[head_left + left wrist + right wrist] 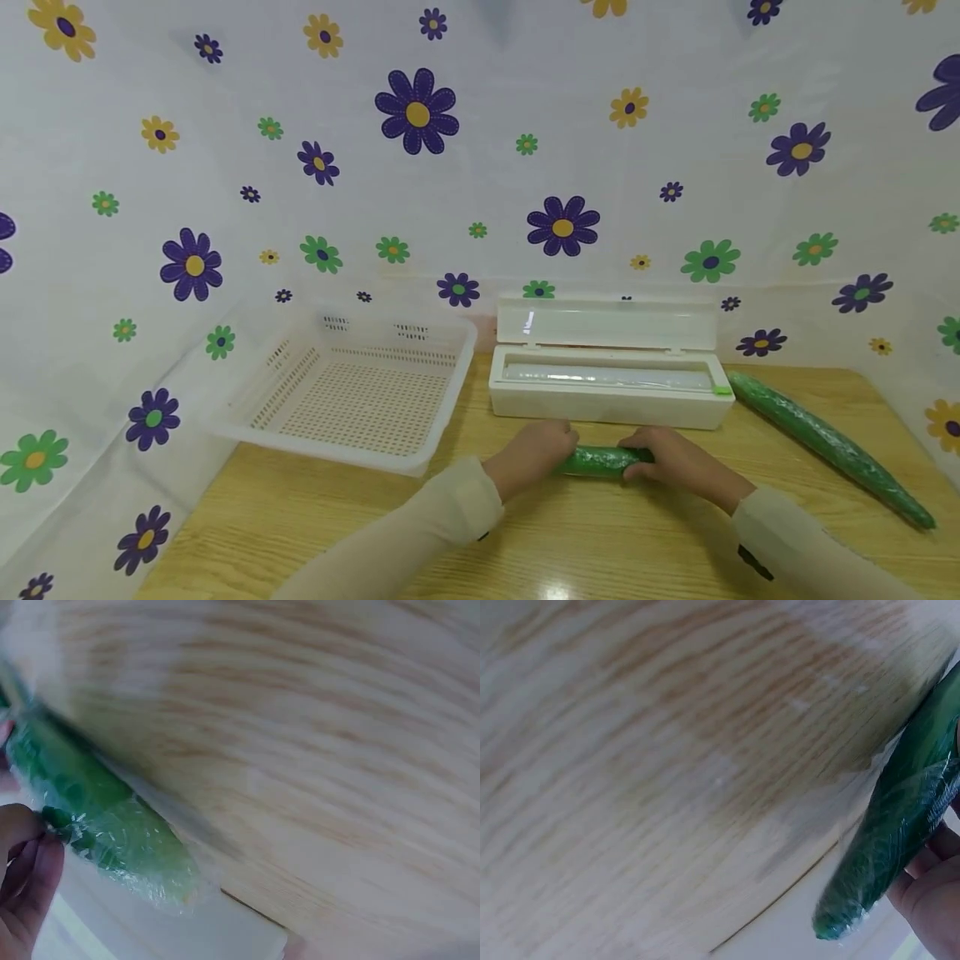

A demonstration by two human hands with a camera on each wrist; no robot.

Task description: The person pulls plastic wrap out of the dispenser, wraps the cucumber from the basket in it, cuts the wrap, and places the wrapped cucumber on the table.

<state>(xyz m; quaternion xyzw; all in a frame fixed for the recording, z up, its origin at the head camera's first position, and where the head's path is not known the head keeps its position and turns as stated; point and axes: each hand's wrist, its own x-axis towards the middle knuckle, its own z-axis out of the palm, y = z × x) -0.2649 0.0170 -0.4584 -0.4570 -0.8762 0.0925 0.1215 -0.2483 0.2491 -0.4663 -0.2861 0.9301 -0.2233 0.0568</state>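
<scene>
A green cucumber [598,462] in clear plastic film lies crosswise just in front of the white box, a hand at each end. My left hand [534,457] holds its left part; in the left wrist view, the fingertips [46,859] pinch at the wrapped side, and crinkled film [161,881] covers the pale end. On the other part, my right hand [678,462] grips with curled fingers. The right wrist view shows the dark, film-covered end [855,900] sticking out past the right hand [934,896]. Parts of both hands are cut off in the wrist views.
Behind the hands stands a white cling film box [611,407], lid up, a film roll [607,377] inside and a green tab at its right end. A second wrapped cucumber [832,446] lies at the right. A white plastic basket [442,408] stands at the left.
</scene>
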